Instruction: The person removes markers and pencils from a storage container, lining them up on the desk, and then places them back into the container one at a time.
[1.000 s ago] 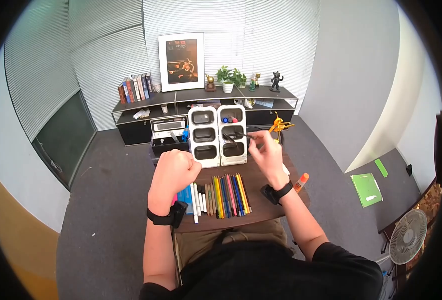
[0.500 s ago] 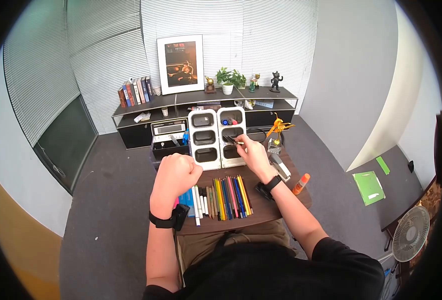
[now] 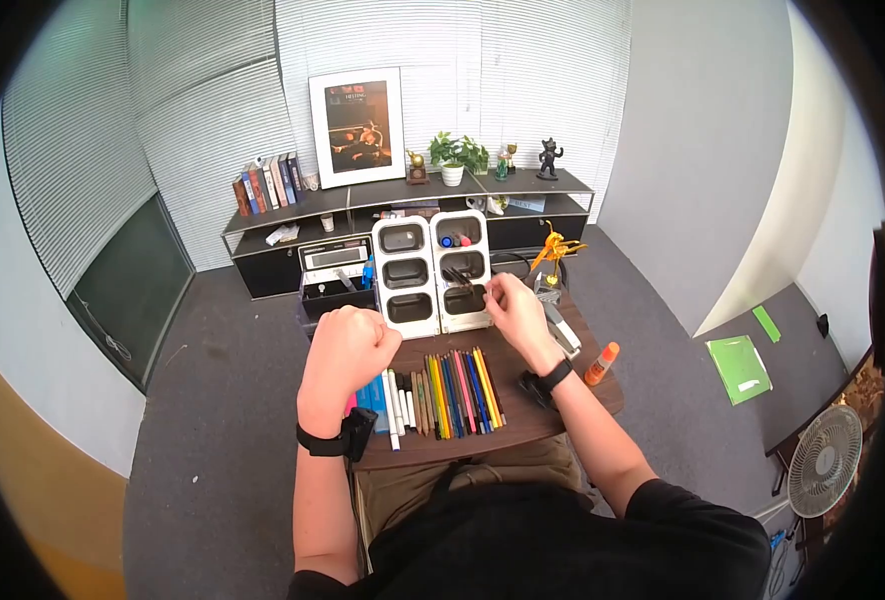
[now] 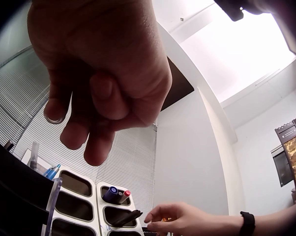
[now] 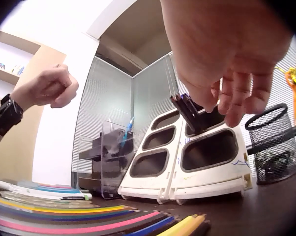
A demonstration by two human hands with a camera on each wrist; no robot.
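Pencils dark, bundled, tilted in white organizer middle compartment.

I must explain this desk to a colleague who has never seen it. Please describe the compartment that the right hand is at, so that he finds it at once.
On the brown desk stand two white organizers side by side, each with three compartments. Take the right-hand one, nearest the right hand. The middle compartment is the one: dark pencils lean out of it, while the one behind holds blue and red markers.
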